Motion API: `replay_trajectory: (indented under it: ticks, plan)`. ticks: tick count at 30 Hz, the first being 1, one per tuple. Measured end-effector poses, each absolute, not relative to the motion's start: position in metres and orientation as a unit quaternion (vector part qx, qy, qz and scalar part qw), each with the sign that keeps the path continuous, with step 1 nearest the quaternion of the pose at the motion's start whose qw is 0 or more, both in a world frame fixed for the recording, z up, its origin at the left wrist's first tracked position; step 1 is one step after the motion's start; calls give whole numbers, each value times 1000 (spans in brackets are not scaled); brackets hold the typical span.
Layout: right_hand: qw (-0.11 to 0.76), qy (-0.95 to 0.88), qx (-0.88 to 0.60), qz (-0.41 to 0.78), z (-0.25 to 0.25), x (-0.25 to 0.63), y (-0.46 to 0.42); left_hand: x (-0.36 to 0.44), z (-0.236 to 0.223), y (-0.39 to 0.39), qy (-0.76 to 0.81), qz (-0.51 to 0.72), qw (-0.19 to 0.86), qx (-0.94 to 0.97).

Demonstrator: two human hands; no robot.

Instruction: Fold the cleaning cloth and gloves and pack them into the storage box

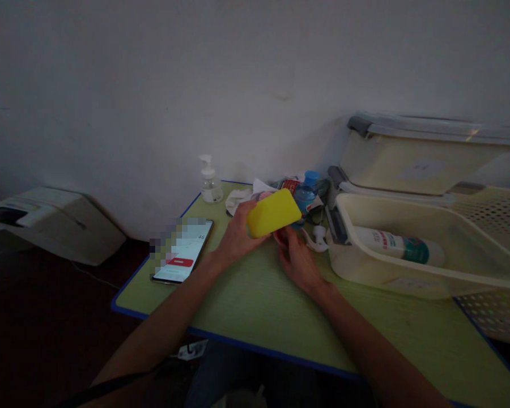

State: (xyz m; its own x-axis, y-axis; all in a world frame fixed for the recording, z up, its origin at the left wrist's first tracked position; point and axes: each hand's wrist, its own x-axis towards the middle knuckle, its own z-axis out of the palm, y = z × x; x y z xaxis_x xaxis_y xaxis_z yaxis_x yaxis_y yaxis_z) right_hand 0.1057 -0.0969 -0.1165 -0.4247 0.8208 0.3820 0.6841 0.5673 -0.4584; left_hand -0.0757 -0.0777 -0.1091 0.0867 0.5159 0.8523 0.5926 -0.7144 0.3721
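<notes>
A flat yellow block with rounded corners [274, 214], possibly a sponge, is gripped at its left end by my left hand [237, 235]. It is raised and tilted above the green table [255, 306]. My right hand [297, 260] is just below the block's right end, fingers curled inward. What those fingers hold, if anything, is hidden. Behind the block stands a small bottle with a blue cap [309, 195], among crumpled wrappers and papers [261, 188]. A small white object [319, 234] lies to the right of my right hand.
A phone [182, 249] with a lit screen lies at the left. Behind it stands a clear pump bottle [211, 184]. On the right, an open cream bin [378, 286] holds a white and green bottle [402, 247]; a lidded box [408, 161] sits behind. A wall closes the back.
</notes>
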Motion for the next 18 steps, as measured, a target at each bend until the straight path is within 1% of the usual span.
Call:
replay_trajectory:
  ticks: [2, 5, 7, 11, 13, 15, 18]
  plan:
    - [285, -844, -440, 112, -116, 105, -98, -77, -112, -77, -422, -582, 32, -695]
    - [269, -858, -425, 106, -114, 104, -98, -81, -110, -70, -499, -618, -7, -607]
    - [261, -864, -419, 102, -113, 103, -98, -86, -102, -61, -536, -629, -15, -562]
    - [249, -871, -413, 91, -114, 103, -97, -92, -80, -29, -593, -627, 14, -505]
    - [244, -873, -414, 84, -115, 104, -97, -93, -75, -11, -626, -622, -5, -470]
    - [237, -875, -416, 75, -115, 104, -97, -90, -78, 4, -636, -617, -27, -463]
    - [225, -879, -417, 62, -114, 104, -98, -83, -93, 17, -611, -596, -66, -517]
